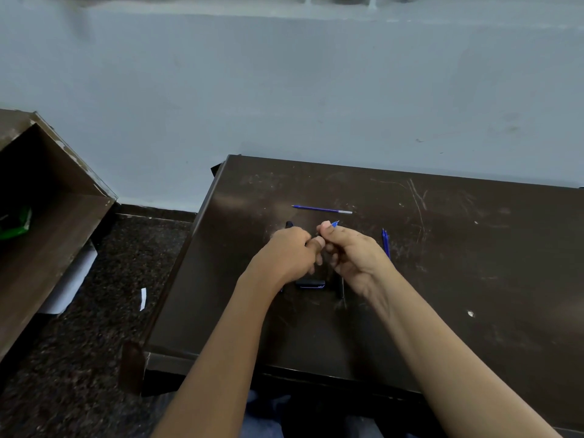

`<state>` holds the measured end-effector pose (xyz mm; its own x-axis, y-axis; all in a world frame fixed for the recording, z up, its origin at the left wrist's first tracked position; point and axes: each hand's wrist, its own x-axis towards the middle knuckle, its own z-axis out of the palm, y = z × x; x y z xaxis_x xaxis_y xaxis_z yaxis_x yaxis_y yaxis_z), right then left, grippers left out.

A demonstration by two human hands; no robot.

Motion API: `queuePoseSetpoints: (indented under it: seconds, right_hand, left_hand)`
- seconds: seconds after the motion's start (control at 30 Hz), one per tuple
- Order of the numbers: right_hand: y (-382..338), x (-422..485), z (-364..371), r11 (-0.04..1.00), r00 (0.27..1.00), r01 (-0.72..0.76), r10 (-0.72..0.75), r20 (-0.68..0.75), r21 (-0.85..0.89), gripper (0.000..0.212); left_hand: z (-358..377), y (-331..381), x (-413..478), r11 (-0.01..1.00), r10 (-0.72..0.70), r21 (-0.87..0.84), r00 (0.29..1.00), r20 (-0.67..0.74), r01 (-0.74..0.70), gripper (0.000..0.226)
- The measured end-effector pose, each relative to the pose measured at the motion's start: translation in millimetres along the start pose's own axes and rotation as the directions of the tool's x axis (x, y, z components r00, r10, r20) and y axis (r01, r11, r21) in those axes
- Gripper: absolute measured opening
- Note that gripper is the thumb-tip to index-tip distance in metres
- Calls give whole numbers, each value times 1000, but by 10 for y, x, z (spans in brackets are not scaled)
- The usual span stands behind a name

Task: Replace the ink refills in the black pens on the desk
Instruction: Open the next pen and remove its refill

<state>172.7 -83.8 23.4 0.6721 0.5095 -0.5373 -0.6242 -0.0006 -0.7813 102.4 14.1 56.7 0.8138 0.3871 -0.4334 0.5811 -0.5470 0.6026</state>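
The desk (442,248) is dark brown, streaked with pale scratches and white flecks. One blue refill (320,210) has a silver-grey end; a second refill (386,245) is all blue. The left hand (289,251) shows a black pen (289,224), the right hand (350,251) a blue tip (335,223). The wall (284,90) is pale blue-grey, the floor (94,343) dark and speckled, and the shelf (47,248) brown wood-grain.

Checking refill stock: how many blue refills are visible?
3: far refill lying farthest out; held refill in right hand; side refill right of it. Others may be hidden.
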Motion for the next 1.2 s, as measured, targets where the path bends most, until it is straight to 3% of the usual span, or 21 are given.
queuePoseSetpoints:
  seconds: [0.13, 0.2, 0.3, 0.37, 0.5, 0.6, 0.7, 0.83, 1.03, 1.2]
  right_hand:
    - [-29, -30, 18, 993, 999, 17, -20, 25, 114, 12]
    - [-31, -58, 35, 991, 997, 54, -60, 43, 125, 14]
    - [-64, -80, 35, 982, 977, 135, -154, 147, 133, 20]
    - [-105, -70, 14, 977, 961, 156, -184, 208, 142, 22]
    - [-136, -53, 13, 977, 958, 120, -160, 238, 174, 21]
    - [-113, -48, 23, 981, 976, 101, -130, 176, 168, 30]
    - [-107, -36, -4, 979, 989, 60, -84, 118, 194, 17]
    - [-119, -44, 1, 967, 992, 38, -67, 109, 250, 13]
    - [-115, -13, 3, 948, 995, 19, -51, 90, 319, 18]
    - [-125, -25, -10, 956, 992, 9, -46, 120, 293, 25]
  left_hand:
    - [-4, 39, 16, 997, 9, -76, 999, -49, -12, 46]
    - [-17, 37, 17, 981, -3, -196, 999, -44, -6, 49]
    - [-78, 66, -16, 896, -36, -442, 998, 48, 53, 50]
    - [-98, 90, -34, 869, -16, -492, 996, 91, 58, 51]
    - [-52, 99, -43, 917, 11, -399, 998, 58, 13, 47]
    - [-30, 75, -38, 929, 10, -371, 998, 70, 16, 34]
    - [-24, 57, -28, 929, -3, -370, 999, 44, 19, 31]
    - [-9, 36, -31, 933, -22, -360, 999, -26, 11, 40]
    - [-10, -22, -27, 942, 3, -327, 977, -211, -74, 19]
    - [-14, 29, -27, 955, -27, -295, 986, -165, -24, 27]
